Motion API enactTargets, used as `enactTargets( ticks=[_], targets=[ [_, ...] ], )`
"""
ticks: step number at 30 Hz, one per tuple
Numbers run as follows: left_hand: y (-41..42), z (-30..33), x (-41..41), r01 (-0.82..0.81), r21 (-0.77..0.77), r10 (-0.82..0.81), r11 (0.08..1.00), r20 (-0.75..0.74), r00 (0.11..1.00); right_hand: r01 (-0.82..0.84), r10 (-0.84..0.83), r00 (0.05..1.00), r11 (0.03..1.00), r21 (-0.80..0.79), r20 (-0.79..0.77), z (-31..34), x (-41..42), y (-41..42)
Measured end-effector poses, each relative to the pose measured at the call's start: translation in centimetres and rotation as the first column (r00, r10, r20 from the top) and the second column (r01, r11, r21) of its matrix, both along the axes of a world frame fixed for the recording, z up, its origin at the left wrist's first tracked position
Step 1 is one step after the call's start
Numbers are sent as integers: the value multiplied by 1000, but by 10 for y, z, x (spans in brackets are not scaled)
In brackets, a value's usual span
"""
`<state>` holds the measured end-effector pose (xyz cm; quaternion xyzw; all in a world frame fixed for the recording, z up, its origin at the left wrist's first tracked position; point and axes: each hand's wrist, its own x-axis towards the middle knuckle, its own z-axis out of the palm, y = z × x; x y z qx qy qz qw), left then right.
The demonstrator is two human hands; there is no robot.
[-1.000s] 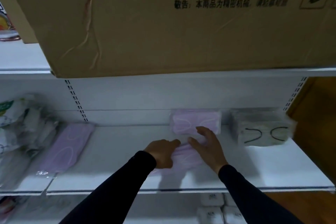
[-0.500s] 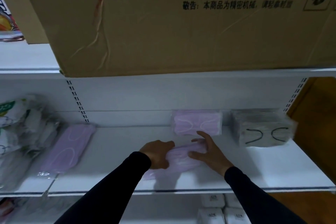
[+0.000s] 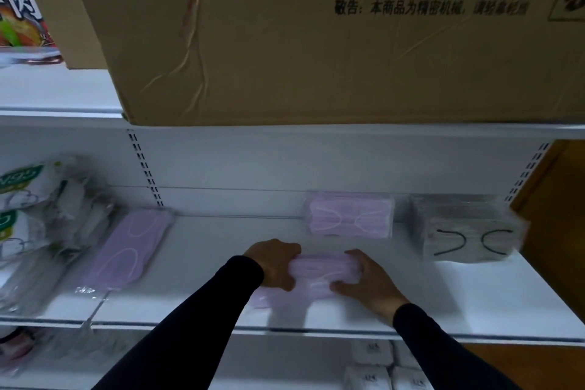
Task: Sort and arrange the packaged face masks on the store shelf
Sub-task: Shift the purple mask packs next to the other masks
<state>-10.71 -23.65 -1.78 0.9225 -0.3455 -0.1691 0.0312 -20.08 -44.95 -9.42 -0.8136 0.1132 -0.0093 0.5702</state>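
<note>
A purple mask pack (image 3: 319,274) lies on the white shelf (image 3: 474,304), held from both ends. My left hand (image 3: 273,263) grips its left end with curled fingers. My right hand (image 3: 367,279) grips its right end, thumb under the front edge. Behind it a second purple mask pack (image 3: 349,215) stands against the back wall. A grey mask pack (image 3: 468,233) with black ear loops stands to its right. Another purple mask pack (image 3: 126,250) lies flat at the shelf's left.
A big cardboard box (image 3: 316,35) overhangs from the shelf above. White N95 mask bags (image 3: 34,215) pile up at the far left. White packs (image 3: 373,367) sit on the shelf below. A brown wall (image 3: 557,231) bounds the right end.
Both hands have closed round the ends of the purple pack and drawn it a little towards the front edge. My right hand went from lying flat on it to gripping its end.
</note>
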Motion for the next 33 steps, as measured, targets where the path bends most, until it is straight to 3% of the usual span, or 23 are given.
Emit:
enactTargets(
  ticks=[3,6,8,11,15,17,26,33],
  targets=[
    [4,6,5,3,-4,-3,1000,-24,1000,85,-85,996,996,4,34,-3,2,-1],
    [38,9,15,-207,-180,174,962,-184,967,98,-99,994,995,12,42,-6,2,-4],
    [65,-2,16,-407,-363,268,838,-376,887,104,-105,993,994,30,47,-7,3,-5],
    [73,-32,-2,-583,-507,255,635,-574,778,113,-115,991,993,32,66,-10,6,-6],
    [46,-64,-18,-656,-639,264,403,-605,751,153,-156,984,987,41,89,-12,10,-4],
    [32,-66,-16,-651,-673,297,351,-579,759,174,-179,978,983,55,110,-11,11,-6],
    [-32,-66,3,-526,-749,285,404,-443,850,282,-283,931,959,37,230,-7,9,-59],
    [-56,-81,4,-518,-750,267,410,-445,855,243,-239,951,970,1,196,-22,16,-86]
  ],
)
